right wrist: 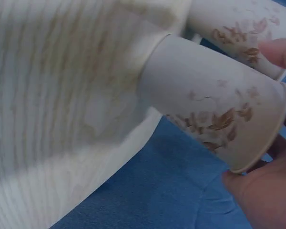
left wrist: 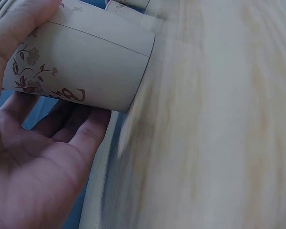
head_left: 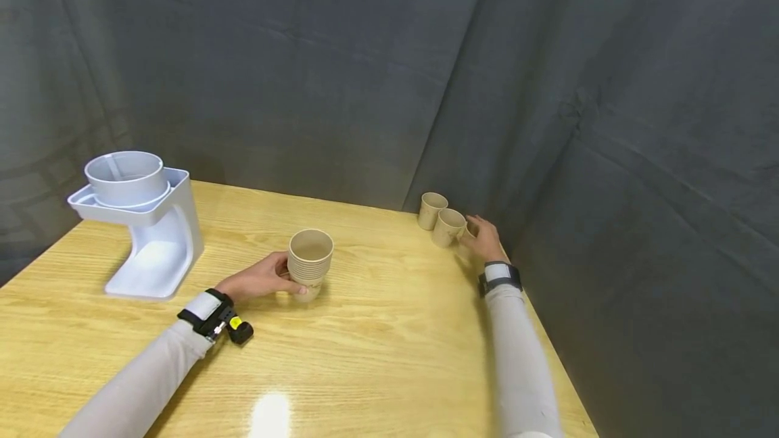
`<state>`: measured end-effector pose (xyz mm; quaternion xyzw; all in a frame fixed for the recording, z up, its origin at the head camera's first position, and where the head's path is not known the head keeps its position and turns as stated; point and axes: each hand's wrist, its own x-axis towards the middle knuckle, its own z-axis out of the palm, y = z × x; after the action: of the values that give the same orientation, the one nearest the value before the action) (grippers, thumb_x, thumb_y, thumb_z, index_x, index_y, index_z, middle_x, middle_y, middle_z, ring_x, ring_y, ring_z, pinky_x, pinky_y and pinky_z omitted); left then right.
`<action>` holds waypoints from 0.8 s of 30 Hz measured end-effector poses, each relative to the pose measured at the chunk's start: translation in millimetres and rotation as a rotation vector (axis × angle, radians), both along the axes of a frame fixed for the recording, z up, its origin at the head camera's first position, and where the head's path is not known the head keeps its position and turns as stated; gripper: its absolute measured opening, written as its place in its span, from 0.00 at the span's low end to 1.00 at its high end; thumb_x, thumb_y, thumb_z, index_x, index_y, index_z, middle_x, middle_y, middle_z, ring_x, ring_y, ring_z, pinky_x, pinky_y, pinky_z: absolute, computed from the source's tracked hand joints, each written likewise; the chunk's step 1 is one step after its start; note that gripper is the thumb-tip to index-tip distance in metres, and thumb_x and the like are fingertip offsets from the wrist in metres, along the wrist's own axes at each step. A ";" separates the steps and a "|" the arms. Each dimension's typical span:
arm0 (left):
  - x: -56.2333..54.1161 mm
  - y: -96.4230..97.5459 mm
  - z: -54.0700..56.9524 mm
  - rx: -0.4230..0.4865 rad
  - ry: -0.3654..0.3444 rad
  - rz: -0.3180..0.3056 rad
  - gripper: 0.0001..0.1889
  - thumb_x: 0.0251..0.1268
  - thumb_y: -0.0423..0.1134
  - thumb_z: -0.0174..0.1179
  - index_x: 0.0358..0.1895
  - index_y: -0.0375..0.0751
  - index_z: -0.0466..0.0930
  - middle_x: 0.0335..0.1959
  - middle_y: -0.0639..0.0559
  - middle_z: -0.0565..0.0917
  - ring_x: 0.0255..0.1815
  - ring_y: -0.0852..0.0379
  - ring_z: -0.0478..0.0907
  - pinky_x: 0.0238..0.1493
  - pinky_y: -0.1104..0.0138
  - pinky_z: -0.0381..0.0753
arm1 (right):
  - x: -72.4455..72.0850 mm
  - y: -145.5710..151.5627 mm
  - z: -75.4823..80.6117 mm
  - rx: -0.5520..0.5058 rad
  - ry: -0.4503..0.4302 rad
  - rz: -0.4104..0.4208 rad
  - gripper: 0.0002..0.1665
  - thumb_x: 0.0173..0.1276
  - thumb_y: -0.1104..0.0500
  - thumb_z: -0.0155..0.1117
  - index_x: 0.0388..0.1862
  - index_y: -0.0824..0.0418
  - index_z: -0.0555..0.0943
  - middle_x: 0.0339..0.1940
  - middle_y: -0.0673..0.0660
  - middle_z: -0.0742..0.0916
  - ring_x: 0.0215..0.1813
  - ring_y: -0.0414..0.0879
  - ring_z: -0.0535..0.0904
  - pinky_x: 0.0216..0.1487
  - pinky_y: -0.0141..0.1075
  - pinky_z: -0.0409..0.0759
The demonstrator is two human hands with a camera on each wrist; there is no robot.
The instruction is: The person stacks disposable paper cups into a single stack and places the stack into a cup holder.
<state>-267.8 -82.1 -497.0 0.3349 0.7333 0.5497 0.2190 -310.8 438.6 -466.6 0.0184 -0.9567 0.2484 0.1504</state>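
My left hand (head_left: pixel 268 277) holds a stack of beige paper cups (head_left: pixel 310 263) from its left side, thumb in front. In the left wrist view, the lowest cup (left wrist: pixel 86 62) shows brown flowers and lettering, with its base close to the tabletop. At the far right, my right hand (head_left: pixel 485 240) has its fingers and thumb around the rim end of a single paper cup (right wrist: pixel 209 100), mostly hidden by the hand in the head view. Two more paper cups stand upright to its left, a nearer cup (head_left: pixel 449 228) and a farther cup (head_left: pixel 432 211).
A pale grey stand (head_left: pixel 155 259) with a round holder (head_left: pixel 128 184) on top stands at the left of the wooden table (head_left: pixel 365 357). Dark curtains (head_left: pixel 304 73) hang behind the table and along its right edge, close to the right hand.
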 end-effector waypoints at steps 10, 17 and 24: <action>-0.4 0.9 -2.1 0.006 -0.003 0.004 0.34 0.57 0.39 0.69 0.68 0.41 0.66 0.64 0.42 0.75 0.64 0.49 0.72 0.63 0.61 0.71 | 13.6 -9.3 -2.1 0.011 -0.012 -0.277 0.29 0.56 0.60 0.68 0.57 0.69 0.76 0.58 0.75 0.74 0.58 0.71 0.65 0.57 0.59 0.67; 1.5 0.9 -7.2 -0.002 -0.009 -0.002 0.35 0.58 0.41 0.69 0.68 0.42 0.65 0.65 0.42 0.74 0.66 0.46 0.70 0.66 0.53 0.69 | 33.2 -20.7 -7.0 -0.178 -0.046 -0.356 0.30 0.51 0.60 0.74 0.54 0.68 0.76 0.55 0.73 0.75 0.60 0.69 0.64 0.62 0.57 0.63; -1.7 1.2 -5.0 -0.009 0.005 0.012 0.35 0.58 0.41 0.69 0.68 0.42 0.65 0.64 0.42 0.74 0.64 0.50 0.72 0.65 0.58 0.71 | 37.2 -33.1 -3.7 -0.221 -0.047 -0.340 0.27 0.50 0.63 0.74 0.50 0.68 0.78 0.55 0.71 0.80 0.61 0.67 0.67 0.66 0.56 0.62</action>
<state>-269.5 -80.9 -502.0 0.3309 0.7384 0.5467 0.2155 -273.7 405.5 -470.3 -0.1658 -0.9162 0.3234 0.1690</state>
